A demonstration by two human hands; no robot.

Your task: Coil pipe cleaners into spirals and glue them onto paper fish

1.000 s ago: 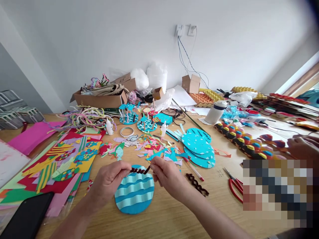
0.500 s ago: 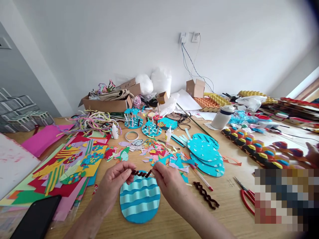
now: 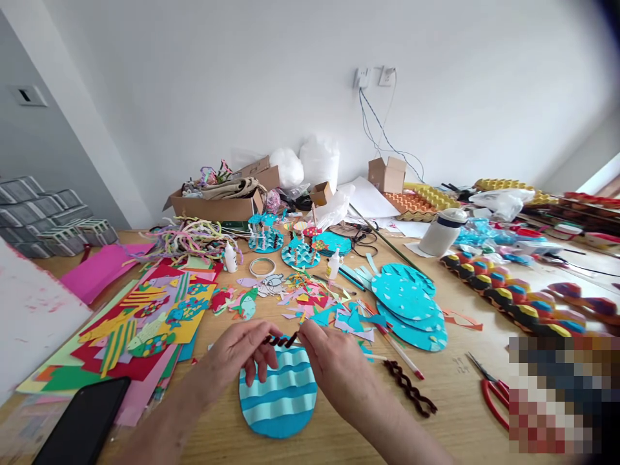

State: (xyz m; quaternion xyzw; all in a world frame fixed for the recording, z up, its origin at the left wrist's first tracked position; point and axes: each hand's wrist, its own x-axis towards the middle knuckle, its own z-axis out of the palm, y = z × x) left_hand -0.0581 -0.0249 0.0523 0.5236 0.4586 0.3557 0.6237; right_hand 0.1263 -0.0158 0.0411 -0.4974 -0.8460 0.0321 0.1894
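A short coiled dark brown pipe cleaner (image 3: pixel 282 340) is stretched between my two hands. My left hand (image 3: pixel 242 352) pinches its left end between thumb and forefinger, the other fingers hanging loosely curled. Its right end is in the fingertips of my right hand (image 3: pixel 334 361). Below them lies a round blue disc (image 3: pixel 278 413) with wavy light-blue paper strips. On the table right of my right hand are twisted brown pipe cleaners (image 3: pixel 409 387).
Red-handled scissors (image 3: pixel 494 394) lie at the right, a black phone (image 3: pixel 82 420) at the lower left. Coloured paper fish and scraps, glue bottles (image 3: pixel 333 263), blue discs (image 3: pixel 411 297) and a white cup (image 3: pixel 442 232) spread behind my hands.
The view has shifted slightly, so everything sits a little further right. My left hand's lower fingers have loosened and spread downward. The brown coil is still held between both hands.
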